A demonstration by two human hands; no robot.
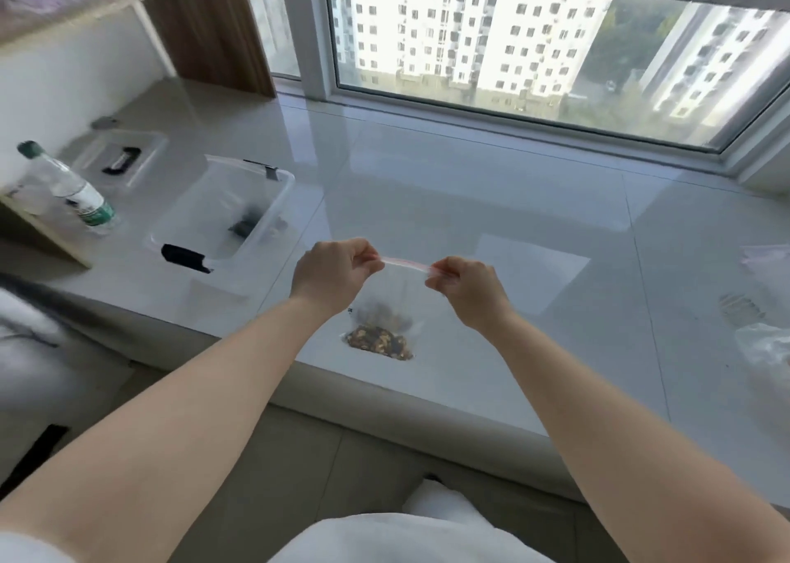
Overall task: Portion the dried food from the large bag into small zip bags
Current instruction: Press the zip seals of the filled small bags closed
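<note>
Both hands hold one small zip bag (384,306) up over the near edge of the white worktop (491,203). The left hand (335,269) pinches the left end of the red-striped zip strip (406,262) with its fingers curled; the right hand (464,282) pinches the right end in the same manner. The strip runs taut between them. The dried food (379,342), a brown and dark mix, sits in the bag's bottom, which hangs at or just above the worktop; contact cannot be told.

Whether the zip is sealed along its length cannot be told. In the inspector's judgement, this is the closing step for one portion.

Risks noted:
- An unsealed stretch of the strip would let food spill once the bag is laid flat.
- The bag hangs at the worktop's near edge; a slipped pinch could drop it to the floor.

A clear tub (226,212) stands left on the worktop, and a plastic bottle (70,186) stands further left. Crumpled clear plastic (765,348) at far right may be the large bag; that is unconfirmed.
</note>
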